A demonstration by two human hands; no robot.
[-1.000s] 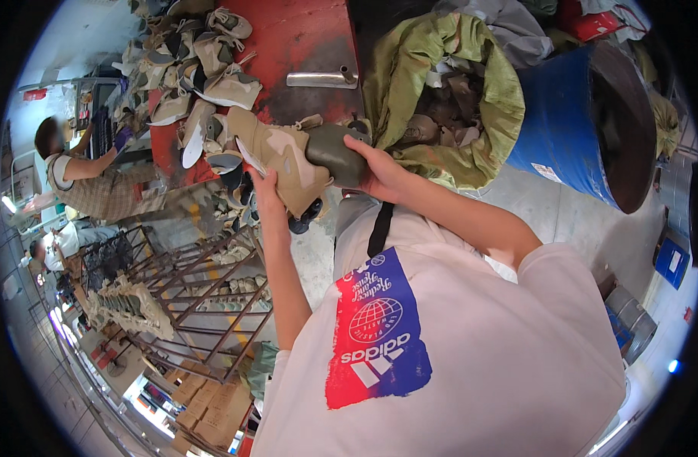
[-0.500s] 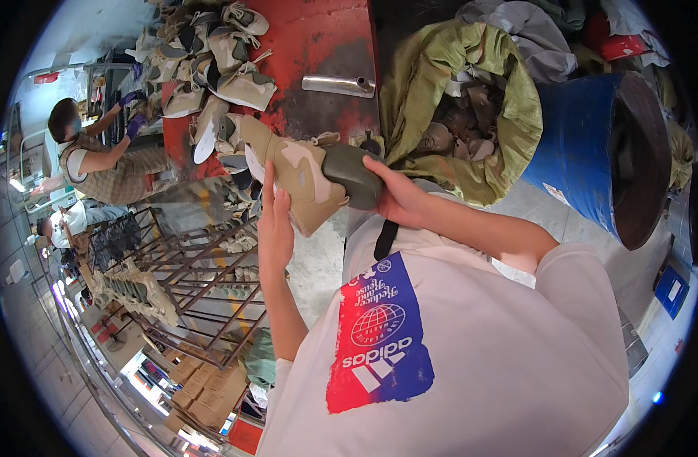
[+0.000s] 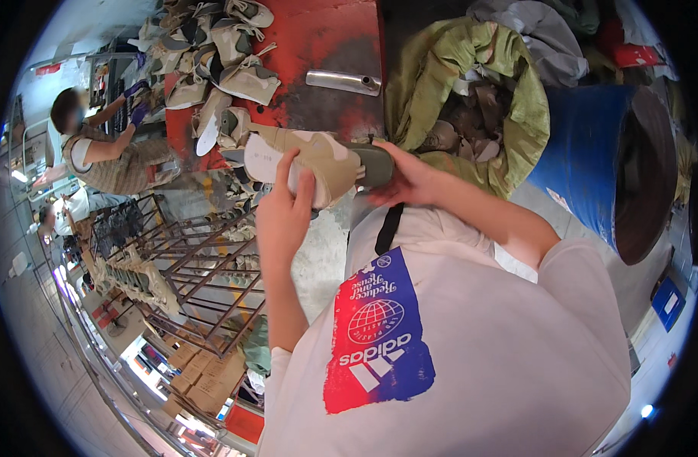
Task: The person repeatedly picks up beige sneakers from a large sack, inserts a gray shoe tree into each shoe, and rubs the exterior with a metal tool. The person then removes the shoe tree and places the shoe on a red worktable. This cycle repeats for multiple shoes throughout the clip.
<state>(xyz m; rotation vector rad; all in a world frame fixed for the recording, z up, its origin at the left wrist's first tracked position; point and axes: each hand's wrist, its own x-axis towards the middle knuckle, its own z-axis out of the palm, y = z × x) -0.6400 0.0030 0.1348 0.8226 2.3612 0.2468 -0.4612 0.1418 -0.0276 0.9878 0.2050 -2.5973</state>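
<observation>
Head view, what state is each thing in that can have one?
Tan-and-green shoe upper, held in left hand and right hand, white underside partly showing.
Green woven sack, open, holding brown pieces.
Blue drum, open.
Metal tube, lying on red tabletop.
Tan shoes, heaped.

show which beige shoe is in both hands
The beige shoe between the left hand and the right hand; heaped shoes lie on the red table, not in these hands.

Red tabletop (image 3: 318, 38) open beyond metal tube (image 3: 333, 79) — shoe pile (image 3: 231, 44) blocks left.
</observation>
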